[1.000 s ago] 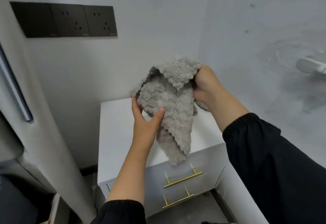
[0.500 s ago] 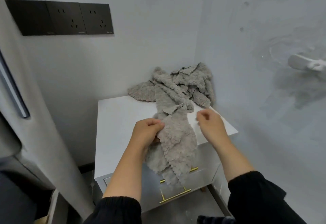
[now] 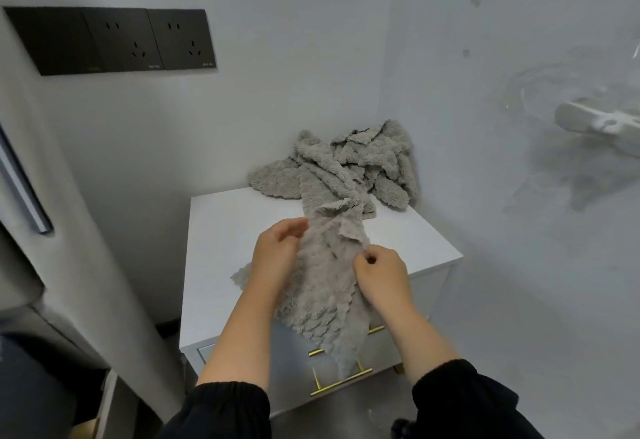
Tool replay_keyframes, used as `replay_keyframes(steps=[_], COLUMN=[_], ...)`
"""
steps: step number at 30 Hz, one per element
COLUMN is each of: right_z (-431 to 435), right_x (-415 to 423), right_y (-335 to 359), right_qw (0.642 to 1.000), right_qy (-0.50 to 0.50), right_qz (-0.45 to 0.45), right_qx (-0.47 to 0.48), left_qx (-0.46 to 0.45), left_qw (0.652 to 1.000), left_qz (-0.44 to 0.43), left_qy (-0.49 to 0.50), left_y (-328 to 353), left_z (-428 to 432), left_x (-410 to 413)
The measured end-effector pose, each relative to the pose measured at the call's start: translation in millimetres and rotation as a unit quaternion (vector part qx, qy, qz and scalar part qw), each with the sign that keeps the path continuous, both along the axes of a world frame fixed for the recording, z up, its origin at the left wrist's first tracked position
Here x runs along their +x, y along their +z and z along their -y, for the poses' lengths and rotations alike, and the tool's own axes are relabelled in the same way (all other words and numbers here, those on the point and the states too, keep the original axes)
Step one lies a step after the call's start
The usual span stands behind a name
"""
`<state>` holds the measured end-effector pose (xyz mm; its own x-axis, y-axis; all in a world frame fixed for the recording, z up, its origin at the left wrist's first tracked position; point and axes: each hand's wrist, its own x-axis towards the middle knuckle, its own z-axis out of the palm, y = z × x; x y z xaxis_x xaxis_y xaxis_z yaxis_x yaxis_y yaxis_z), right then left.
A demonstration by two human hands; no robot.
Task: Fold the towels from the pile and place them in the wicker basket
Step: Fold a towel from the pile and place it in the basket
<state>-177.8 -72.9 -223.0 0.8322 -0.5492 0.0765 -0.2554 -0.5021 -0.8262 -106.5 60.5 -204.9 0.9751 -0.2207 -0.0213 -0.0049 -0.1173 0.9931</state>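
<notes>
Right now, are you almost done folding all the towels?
Not nearly. Nothing looks folded yet. The left hand and right hand each pinch one grey towel, which lies unfolded and hangs over the white cabinet's front edge. The crumpled pile waits behind it in the corner.

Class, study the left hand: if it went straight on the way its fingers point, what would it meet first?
The left hand holds the grey towel, so that comes first. Beyond it, the line seems to lead toward the towel pile on the cabinet, though depth is unclear.
</notes>
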Motion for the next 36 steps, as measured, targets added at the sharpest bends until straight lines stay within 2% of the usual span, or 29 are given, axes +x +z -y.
replay_keyframes(steps=[1, 3, 5, 6, 8, 11, 14, 16, 18, 20, 22, 24, 29, 31, 33, 36], right_z=[2.6, 6.9, 15.1, 20.2, 28.6, 36.7, 39.8, 40.5, 42.2, 43.1, 44.1, 46.1, 53.0, 55.6, 57.6, 62.0], right_x=[0.1, 1.5, 4.5, 6.3, 7.5, 4.3, 2.2, 2.6, 3.2, 1.9, -1.1, -3.6, -7.6, -8.1, -10.7, -11.4], right_y=[2.7, 9.9, 15.5, 16.6, 17.9, 20.2, 22.6, 22.1, 20.1, 19.0, 20.3, 22.0, 30.3, 32.0, 34.7, 38.1], right_qw=[0.999, 0.989, 0.968, 0.954, 0.91, 0.837, 0.801, 0.811, 0.837, 0.868, 0.902, 0.916, 0.88, 0.85, 0.817, 0.819], right_qy=[-0.018, -0.052, -0.094, -0.11, -0.129, -0.124, -0.083, -0.052, -0.028, 0.006, 0.042, 0.068, 0.092, 0.097, 0.113, 0.093], right_qz=[0.014, 0.045, 0.074, 0.087, 0.122, 0.167, 0.177, 0.153, 0.121, 0.092, 0.083, 0.093, 0.119, 0.13, 0.133, 0.148], right_qx=[0.031, 0.129, 0.22, 0.265, 0.374, 0.507, 0.566, 0.563, 0.534, 0.489, 0.422, 0.384, 0.451, 0.501, 0.549, 0.546], left_qx=[0.121, 0.361, 0.504, 0.528, 0.514, 0.455, 0.433, 0.427, 0.399, 0.42, 0.44, 0.407, 0.215, 0.123, 0.101, 0.09], left_qw=[0.991, 0.924, 0.85, 0.833, 0.841, 0.881, 0.896, 0.896, 0.908, 0.898, 0.89, 0.907, 0.973, 0.988, 0.988, 0.987], left_qz=[0.054, 0.125, 0.149, 0.156, 0.163, 0.12, 0.097, 0.12, 0.127, 0.122, 0.114, 0.111, 0.078, 0.083, 0.114, 0.125], left_qy=[0.028, 0.003, -0.044, -0.052, -0.039, -0.045, -0.03, 0.012, 0.03, 0.04, 0.027, -0.005, -0.04, -0.035, -0.008, 0.051], left_y=[-8.1, -25.0, -35.2, -34.7, -26.0, -16.8, -18.9, -22.8, -28.8, -33.5, -39.9, -45.4, -43.5, -40.5, -34.5, -28.2], left_z=[-3.9, -10.6, -12.8, -12.5, -11.7, -10.4, -4.3, -0.9, 0.8, -0.2, -1.7, -1.4, 0.6, 0.8, -0.4, -4.5], left_x=[3.8, 10.9, 12.0, 11.0, 9.4, 7.1, -2.2, -4.4, -0.1, 6.3, 12.6, 17.0, 19.4, 18.0, 17.7, 17.5])
